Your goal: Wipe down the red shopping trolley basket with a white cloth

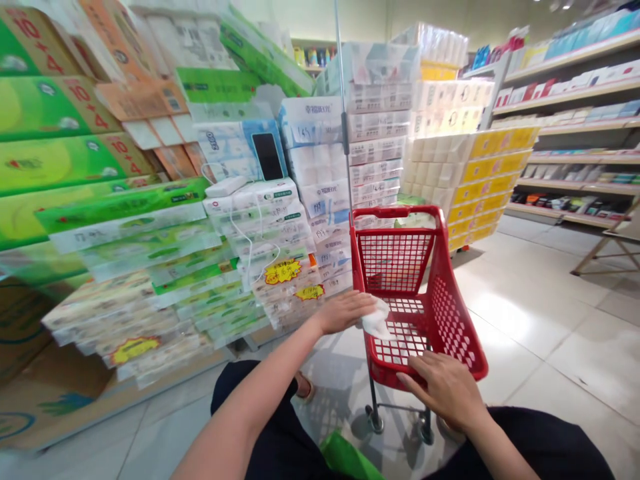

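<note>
In the head view a small red plastic shopping cart (pixel 470 343) with lattice walls stands in front of me on wheels. My left hand (pixel 347 311) reaches to its left rim, fingers closed over a white wipe (pixel 377 321) that hangs partly inside the basket. Resting on the near rim is my right hand (pixel 447 385), its fingers bent over the edge and the thumb apart. The cart's raised back panel (pixel 395 261) and handlebar are on the far side. A thin pole rises at the cart's far left corner.
Stacked tissue packs (pixel 280 220) fill the left and centre, with a phone (pixel 267 157) and white cables on one pile. Yellow-sided packs (pixel 487 177) stand behind the cart. Store shelves (pixel 570 120) and a folding stool (pixel 613 237) are at right. Something green (pixel 347 457) lies between my legs.
</note>
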`<state>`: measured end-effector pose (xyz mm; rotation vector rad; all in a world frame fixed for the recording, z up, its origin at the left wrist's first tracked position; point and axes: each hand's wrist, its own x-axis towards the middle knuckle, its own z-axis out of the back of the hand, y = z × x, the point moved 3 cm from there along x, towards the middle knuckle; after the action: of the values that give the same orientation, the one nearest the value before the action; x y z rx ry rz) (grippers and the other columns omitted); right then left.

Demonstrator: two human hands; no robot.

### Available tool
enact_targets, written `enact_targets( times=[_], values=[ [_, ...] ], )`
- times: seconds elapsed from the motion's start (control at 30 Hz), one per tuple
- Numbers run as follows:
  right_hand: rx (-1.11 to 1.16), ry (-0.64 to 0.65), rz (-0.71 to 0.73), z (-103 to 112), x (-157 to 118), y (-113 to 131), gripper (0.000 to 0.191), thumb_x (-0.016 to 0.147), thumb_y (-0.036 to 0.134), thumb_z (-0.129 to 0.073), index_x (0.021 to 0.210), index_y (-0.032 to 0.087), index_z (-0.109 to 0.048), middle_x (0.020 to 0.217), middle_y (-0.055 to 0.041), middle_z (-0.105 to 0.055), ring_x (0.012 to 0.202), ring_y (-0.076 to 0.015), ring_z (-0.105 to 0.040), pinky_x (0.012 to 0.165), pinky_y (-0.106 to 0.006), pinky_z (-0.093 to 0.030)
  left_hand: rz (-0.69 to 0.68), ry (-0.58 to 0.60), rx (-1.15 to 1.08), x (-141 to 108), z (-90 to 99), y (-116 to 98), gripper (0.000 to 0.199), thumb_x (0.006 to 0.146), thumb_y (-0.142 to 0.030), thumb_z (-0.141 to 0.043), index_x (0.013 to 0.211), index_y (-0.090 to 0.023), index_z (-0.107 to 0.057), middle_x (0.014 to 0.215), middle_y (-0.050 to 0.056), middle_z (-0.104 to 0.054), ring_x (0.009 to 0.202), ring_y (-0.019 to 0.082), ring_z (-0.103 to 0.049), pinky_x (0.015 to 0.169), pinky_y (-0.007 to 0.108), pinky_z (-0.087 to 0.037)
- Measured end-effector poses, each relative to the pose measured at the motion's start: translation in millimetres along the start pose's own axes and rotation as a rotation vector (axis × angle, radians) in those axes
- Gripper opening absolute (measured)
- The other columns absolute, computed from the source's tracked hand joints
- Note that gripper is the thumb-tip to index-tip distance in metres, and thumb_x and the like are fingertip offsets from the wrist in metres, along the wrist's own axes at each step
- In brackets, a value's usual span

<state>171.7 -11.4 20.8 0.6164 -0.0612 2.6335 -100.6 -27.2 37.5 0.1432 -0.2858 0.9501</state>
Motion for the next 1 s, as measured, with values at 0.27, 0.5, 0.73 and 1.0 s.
enact_targets(
  times=[0.27,0.5,0.73,1.0],
  values=[
    [-0.004,0.000,-0.010,-1,4,3,0.032,0.093,0.049,-0.048,0.079,0.023,-0.060,0.076,-0.0034,-0.068,0.072,-0.0193,-0.062,0.069,-0.031,-0.039,0.368,-0.101,0.023,54,3.6,84,0.050,0.096,-0.015,-0.035,0.145,-0.028,-0.037,0.156,0.001,-0.030,0.144,0.017,-0.028,0.120,0.043,-0.023],
    [-0.048,0.001,-0.004,-12,12,5,0.031,0.097,0.043,-0.044,0.078,0.023,-0.058,0.074,-0.0022,-0.067,0.070,-0.0179,-0.060,0.065,-0.030,-0.035,0.339,-0.176,-0.155,54,-5.7,62,0.043,0.097,-0.018,-0.030,0.136,-0.021,-0.048,0.156,0.001,-0.031,0.146,0.015,-0.023,0.122,0.038,-0.021],
    [-0.055,-0.036,-0.021,-19,22,31,0.028,0.097,0.041,-0.046,0.081,0.022,-0.059,0.072,-0.0034,-0.066,0.072,-0.0177,-0.060,0.065,-0.028,-0.036,0.490,-0.235,-0.249,-5,-2.3,-27,0.043,0.098,-0.017,-0.028,0.135,-0.024,-0.048,0.155,-0.001,-0.032,0.145,0.016,-0.025,0.121,0.040,-0.026],
    [-0.031,-0.013,-0.049,-27,33,74,0.023,0.095,0.037,-0.048,0.106,0.023,-0.062,0.091,-0.0059,-0.071,0.082,-0.0214,-0.065,0.066,-0.031,-0.043,0.598,-0.237,-0.194,-62,11.5,-95,0.045,0.096,-0.015,-0.029,0.137,-0.025,-0.046,0.156,0.001,-0.031,0.146,0.018,-0.021,0.119,0.045,-0.031]
  ],
)
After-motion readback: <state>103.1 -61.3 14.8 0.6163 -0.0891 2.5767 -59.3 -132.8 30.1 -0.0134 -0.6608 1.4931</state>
